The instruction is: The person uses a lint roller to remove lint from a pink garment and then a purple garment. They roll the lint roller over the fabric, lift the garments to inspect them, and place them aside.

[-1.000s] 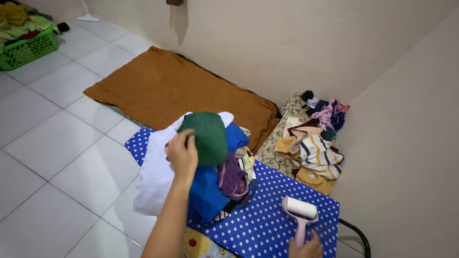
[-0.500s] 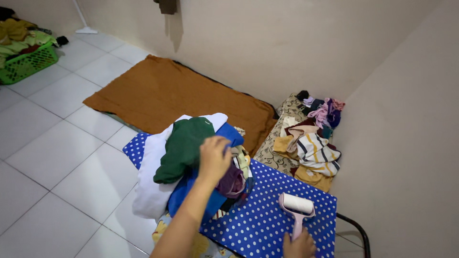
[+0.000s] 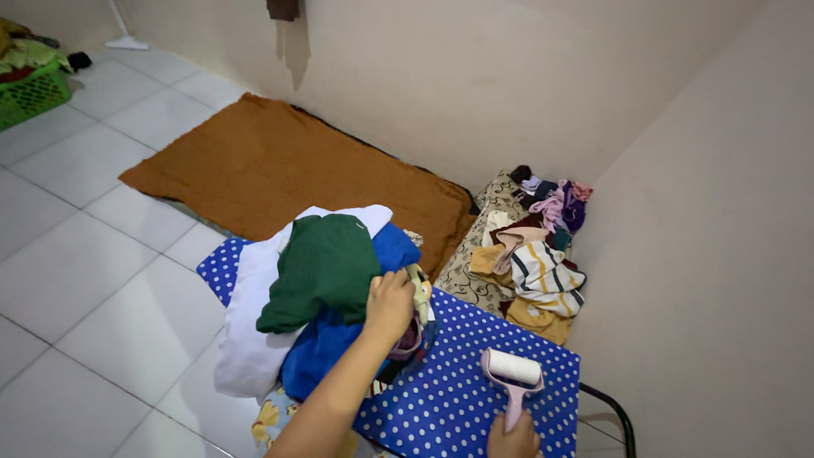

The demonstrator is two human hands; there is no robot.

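The left hand [image 3: 389, 305] is pressed, fingers curled, into the heap of clothes [image 3: 322, 297] on the dotted board [image 3: 475, 390] (its left end), while the lint roller [image 3: 511, 376] is gripped by the right hand [image 3: 511, 439] at the near right. A garment seems about to be picked; one piece must be separated.

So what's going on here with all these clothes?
A person stands over a blue polka-dot board. The left hand rests on a heap of clothes piled at its far end, beside a green garment. The right hand grips the handle of a pink lint roller lying on the board.
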